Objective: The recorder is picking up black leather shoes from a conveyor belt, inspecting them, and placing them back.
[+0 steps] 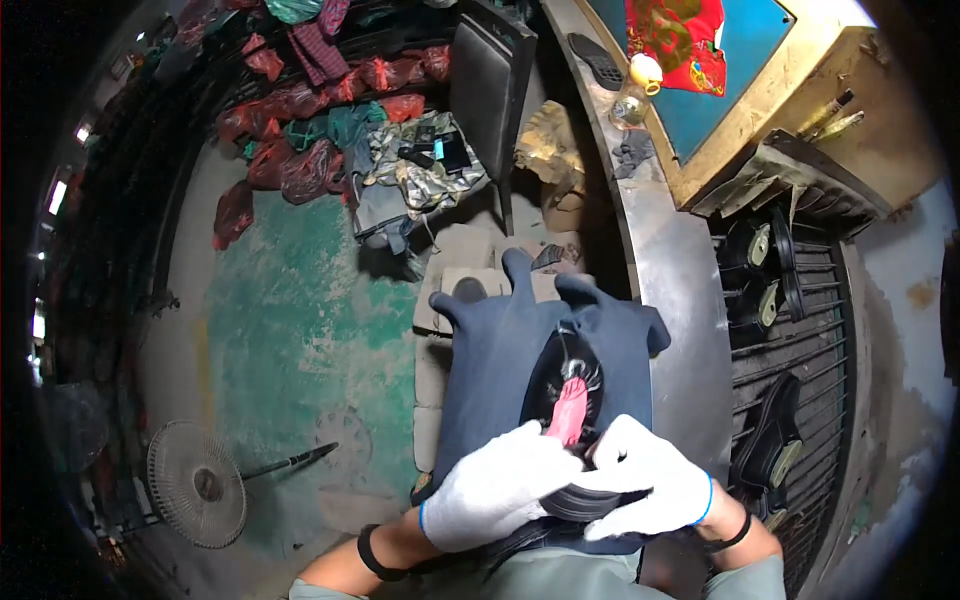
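Observation:
A glossy black shoe point(537, 388) lies on the dark blue cloth point(490, 365) spread over my lap, its toe pointing away from me. A crumpled pink piece point(569, 412) shows in its opening; whether it is lining or stuffing I cannot tell. Both hands wear white gloves. My left hand point(493, 488) closes around the near left side of the shoe. On the opposite side my right hand point(648, 478) grips the heel end, fingers curled in at the opening. The gloves hide part of the heel and the fingertips.
To the right runs a metal ledge point(682, 310), with a rack point(790, 350) of black shoes point(768, 440) beyond it. A bottle point(630, 104) and a shoe sole point(595, 60) sit farther up. At left stands a fan point(198, 484); a cluttered chair point(385, 205) and red bags point(312, 170) lie ahead.

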Demonstrator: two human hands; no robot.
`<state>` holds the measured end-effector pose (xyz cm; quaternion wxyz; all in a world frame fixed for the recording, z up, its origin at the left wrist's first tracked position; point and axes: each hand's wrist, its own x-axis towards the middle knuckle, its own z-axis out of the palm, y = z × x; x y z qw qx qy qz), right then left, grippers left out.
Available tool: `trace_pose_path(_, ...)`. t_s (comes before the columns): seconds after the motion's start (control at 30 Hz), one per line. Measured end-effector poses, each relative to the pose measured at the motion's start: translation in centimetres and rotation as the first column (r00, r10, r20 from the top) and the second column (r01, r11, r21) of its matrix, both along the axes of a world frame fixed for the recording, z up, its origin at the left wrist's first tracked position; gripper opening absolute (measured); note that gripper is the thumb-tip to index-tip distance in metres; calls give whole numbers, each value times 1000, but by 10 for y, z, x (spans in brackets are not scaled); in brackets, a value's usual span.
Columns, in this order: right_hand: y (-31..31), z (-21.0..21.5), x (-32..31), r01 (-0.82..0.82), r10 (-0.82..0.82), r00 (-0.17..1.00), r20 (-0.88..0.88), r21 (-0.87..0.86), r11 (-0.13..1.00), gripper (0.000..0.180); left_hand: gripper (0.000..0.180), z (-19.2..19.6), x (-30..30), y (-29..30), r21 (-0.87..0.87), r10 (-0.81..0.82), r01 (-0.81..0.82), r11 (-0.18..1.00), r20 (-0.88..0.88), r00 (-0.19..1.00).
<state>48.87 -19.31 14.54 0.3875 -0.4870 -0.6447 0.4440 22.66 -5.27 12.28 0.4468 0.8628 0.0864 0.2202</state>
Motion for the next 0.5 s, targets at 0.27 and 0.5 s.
trace_pose_path(0.27,8,-29,-40,600,-703,637,-316,-369,710,60,66,3,31,27,-208,255,-284,936,-155,955)
trace_pose_path(0.5,39,-19,-7,685,-616,728,299,-314,657,65,63,10,63,78,-203,254,-439,875,-579,775)
